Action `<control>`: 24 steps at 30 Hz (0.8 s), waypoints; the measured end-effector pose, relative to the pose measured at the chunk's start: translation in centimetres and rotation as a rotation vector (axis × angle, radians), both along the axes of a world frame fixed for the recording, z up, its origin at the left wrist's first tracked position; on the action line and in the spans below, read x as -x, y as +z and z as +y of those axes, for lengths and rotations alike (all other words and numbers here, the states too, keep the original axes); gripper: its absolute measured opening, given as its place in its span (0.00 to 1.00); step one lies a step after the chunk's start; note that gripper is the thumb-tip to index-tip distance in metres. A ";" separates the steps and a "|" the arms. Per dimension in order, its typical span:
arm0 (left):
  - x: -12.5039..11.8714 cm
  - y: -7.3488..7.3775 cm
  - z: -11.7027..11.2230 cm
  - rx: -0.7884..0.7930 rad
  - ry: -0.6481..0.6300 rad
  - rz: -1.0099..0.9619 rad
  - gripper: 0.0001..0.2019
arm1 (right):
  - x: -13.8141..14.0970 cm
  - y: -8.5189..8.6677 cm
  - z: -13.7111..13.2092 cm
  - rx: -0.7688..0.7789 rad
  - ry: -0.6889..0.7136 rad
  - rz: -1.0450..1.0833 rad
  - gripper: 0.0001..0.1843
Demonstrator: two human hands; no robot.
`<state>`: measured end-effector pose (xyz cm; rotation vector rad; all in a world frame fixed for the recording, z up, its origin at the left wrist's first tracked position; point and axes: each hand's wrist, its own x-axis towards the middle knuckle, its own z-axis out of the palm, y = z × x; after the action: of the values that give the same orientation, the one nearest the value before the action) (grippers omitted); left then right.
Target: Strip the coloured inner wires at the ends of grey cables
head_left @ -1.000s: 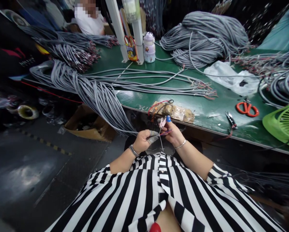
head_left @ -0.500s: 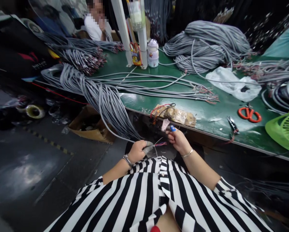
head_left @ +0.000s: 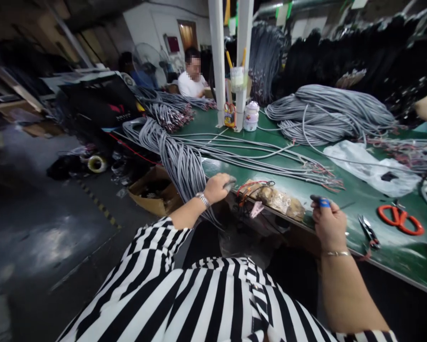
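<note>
My left hand (head_left: 218, 188), grey covers on its fingertips, is at the bench edge beside a hanging bundle of grey cables (head_left: 185, 164). Its fingers are closed together, and what they hold, if anything, is hidden. My right hand (head_left: 330, 223) is closed over the front of the bench, with blue tape round one finger. A thin dark rod (head_left: 348, 205) sticks out of it to the right. Between the hands, a wrapped block (head_left: 279, 200) with red and black leads lies along the edge. A pink clip (head_left: 257, 209) hangs just below it.
Loose grey cables with stripped ends (head_left: 306, 173) lie across the green bench. Cutters (head_left: 368, 232) and orange-handled scissors (head_left: 399, 219) are at right, near a plastic bag (head_left: 373, 166). A large cable coil (head_left: 331, 114) and white post (head_left: 218, 61) stand behind. A co-worker (head_left: 194, 78) sits beyond.
My hands have moved apart: the left up to the bench edge, the right over the bench. The coloured wire ends between them are out of sight. The view has tilted up, showing more room.
</note>
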<state>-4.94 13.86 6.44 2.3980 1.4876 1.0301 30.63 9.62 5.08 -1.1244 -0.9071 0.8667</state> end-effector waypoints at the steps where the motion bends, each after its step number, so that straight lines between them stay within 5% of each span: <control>1: 0.1 1.0 1.8 0.010 0.087 0.188 0.12 | -0.2 -0.5 0.3 0.007 0.013 0.006 0.21; 6: 1.6 4.4 8.7 0.148 0.374 0.453 0.18 | -0.5 -1.3 0.2 0.038 0.033 -0.132 0.21; 12: 2.3 5.4 12.1 0.254 0.380 0.540 0.10 | -0.3 -1.0 0.3 0.005 0.042 -0.165 0.20; 18: 4.1 7.0 12.0 0.217 0.294 0.503 0.03 | -0.4 -1.2 0.4 0.008 0.054 -0.150 0.19; 21: 5.8 8.0 10.9 0.039 0.303 0.339 0.10 | -0.4 -1.2 0.5 0.043 0.070 -0.129 0.20; 24: 5.8 8.6 8.7 -0.128 0.167 0.115 0.17 | -0.2 -1.1 0.5 0.028 0.041 -0.118 0.20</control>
<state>-10.73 22.58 15.05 2.4930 1.7375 1.0683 30.88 10.14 4.01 -1.1939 -1.0207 0.8558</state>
